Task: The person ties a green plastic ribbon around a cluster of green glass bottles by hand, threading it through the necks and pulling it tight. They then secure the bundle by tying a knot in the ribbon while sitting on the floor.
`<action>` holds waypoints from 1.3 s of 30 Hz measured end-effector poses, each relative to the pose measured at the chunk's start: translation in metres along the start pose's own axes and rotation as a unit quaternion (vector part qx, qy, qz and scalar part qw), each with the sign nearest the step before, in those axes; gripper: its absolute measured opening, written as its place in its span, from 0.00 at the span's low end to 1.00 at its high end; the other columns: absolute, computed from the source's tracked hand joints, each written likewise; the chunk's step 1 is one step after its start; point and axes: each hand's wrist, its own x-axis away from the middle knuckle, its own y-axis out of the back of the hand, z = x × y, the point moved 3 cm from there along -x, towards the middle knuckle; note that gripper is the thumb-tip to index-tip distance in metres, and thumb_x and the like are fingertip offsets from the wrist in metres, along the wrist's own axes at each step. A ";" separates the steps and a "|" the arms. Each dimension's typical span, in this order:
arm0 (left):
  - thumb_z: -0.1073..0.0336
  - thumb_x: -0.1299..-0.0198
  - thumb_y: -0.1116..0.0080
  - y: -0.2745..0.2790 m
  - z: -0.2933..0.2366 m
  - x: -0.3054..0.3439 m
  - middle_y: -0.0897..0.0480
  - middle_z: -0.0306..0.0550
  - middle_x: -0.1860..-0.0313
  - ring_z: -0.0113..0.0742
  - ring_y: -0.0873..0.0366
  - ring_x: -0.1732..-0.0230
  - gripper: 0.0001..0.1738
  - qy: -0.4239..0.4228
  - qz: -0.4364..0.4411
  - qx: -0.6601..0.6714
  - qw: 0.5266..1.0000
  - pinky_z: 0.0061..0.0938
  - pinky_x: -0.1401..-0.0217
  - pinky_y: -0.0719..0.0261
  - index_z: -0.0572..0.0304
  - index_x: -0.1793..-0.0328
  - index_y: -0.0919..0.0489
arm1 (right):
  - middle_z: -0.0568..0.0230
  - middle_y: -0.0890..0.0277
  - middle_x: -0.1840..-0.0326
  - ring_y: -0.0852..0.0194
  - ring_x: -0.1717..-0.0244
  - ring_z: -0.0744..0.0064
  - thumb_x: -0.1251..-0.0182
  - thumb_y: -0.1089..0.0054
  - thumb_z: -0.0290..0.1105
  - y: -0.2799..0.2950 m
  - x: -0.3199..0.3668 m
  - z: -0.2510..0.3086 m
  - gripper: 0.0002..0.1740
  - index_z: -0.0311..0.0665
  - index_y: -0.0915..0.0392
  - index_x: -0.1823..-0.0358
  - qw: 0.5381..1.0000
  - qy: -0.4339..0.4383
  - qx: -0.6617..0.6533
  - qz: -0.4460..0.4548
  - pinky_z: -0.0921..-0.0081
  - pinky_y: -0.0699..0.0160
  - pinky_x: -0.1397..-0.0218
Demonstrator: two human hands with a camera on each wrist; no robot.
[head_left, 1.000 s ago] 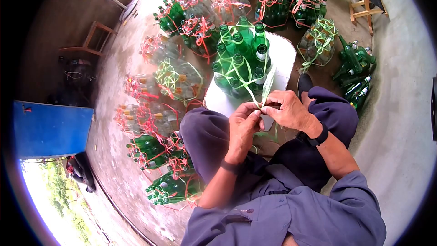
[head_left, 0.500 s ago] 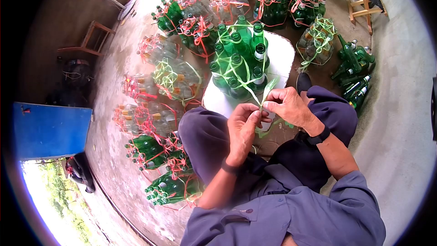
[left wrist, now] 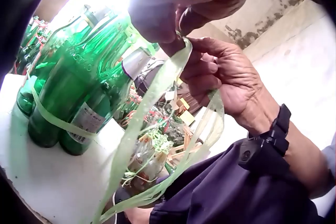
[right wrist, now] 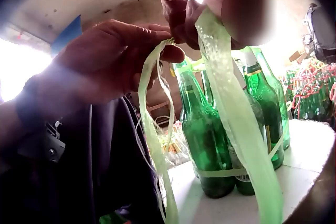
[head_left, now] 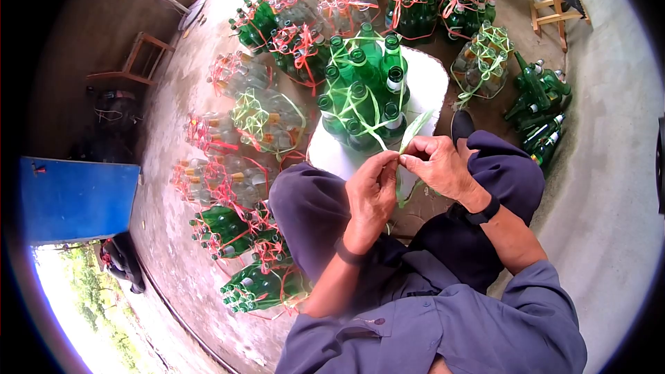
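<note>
Your left hand (head_left: 372,190) and right hand (head_left: 435,161) each pinching the green strap (head_left: 413,129), fingertips nearly meeting, tied green bottles (head_left: 364,90) on the white worktop (head_left: 431,83) just beyond

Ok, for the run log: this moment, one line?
left hand: pinches green strap | right hand: pinches it | bottles: bundled on white board

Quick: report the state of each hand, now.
Left hand: pinching the thin pale-green plastic strap.
Right hand: pinching the same strap.

Left hand (left wrist: 168,3) blurred, cut by top edge. Right hand (right wrist: 226,3) likewise. Lower end of pale green plastic strap (right wrist: 239,129) off bottom edge.
</note>
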 end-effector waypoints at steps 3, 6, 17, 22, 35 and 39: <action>0.76 0.35 0.38 0.000 -0.008 -0.006 0.13 0.43 0.66 0.24 0.19 0.67 0.07 0.051 0.030 0.007 0.998 0.20 0.61 0.22 0.65 0.52 0.17 | 0.65 0.19 0.72 0.27 0.68 0.84 0.34 0.35 0.26 0.002 0.003 0.010 0.07 0.27 0.18 0.63 0.999 -0.010 -0.006 -0.041 0.78 0.25 0.64; 0.75 0.34 0.39 -0.002 -0.010 -0.013 0.14 0.42 0.69 0.24 0.19 0.70 0.06 0.098 0.047 0.054 0.993 0.20 0.63 0.22 0.65 0.52 0.17 | 0.67 0.18 0.71 0.27 0.68 0.85 0.33 0.36 0.26 0.003 0.002 0.008 0.06 0.28 0.17 0.63 0.998 -0.018 -0.032 -0.060 0.79 0.24 0.63; 0.78 0.35 0.40 0.001 -0.007 -0.028 0.17 0.42 0.70 0.26 0.20 0.71 0.05 0.000 0.018 0.009 1.000 0.22 0.64 0.22 0.63 0.55 0.18 | 0.75 0.20 0.70 0.29 0.67 0.89 0.31 0.35 0.26 0.003 -0.009 0.007 0.06 0.30 0.16 0.63 0.989 -0.032 -0.137 -0.038 0.83 0.26 0.63; 0.77 0.35 0.37 0.001 -0.003 -0.027 0.17 0.48 0.68 0.32 0.18 0.69 0.07 -0.100 -0.004 -0.047 0.994 0.26 0.65 0.21 0.65 0.52 0.20 | 0.74 0.19 0.71 0.29 0.68 0.89 0.31 0.35 0.26 0.003 -0.012 0.005 0.06 0.30 0.16 0.65 0.984 -0.066 -0.160 -0.032 0.85 0.27 0.63; 0.80 0.38 0.36 0.004 0.003 -0.026 0.17 0.39 0.65 0.23 0.23 0.66 0.08 0.014 -0.024 0.067 0.997 0.18 0.61 0.25 0.65 0.54 0.19 | 0.78 0.21 0.71 0.34 0.71 0.92 0.31 0.34 0.26 0.000 -0.014 0.007 0.05 0.32 0.15 0.61 0.990 -0.010 -0.130 -0.061 0.88 0.34 0.69; 0.80 0.42 0.33 0.008 -0.004 -0.027 0.17 0.49 0.63 0.35 0.20 0.72 0.11 -0.100 -0.043 -0.015 0.994 0.24 0.67 0.23 0.65 0.54 0.20 | 0.76 0.21 0.70 0.32 0.70 0.91 0.32 0.33 0.25 -0.001 -0.012 0.009 0.04 0.31 0.16 0.60 0.995 0.009 -0.072 -0.075 0.87 0.32 0.68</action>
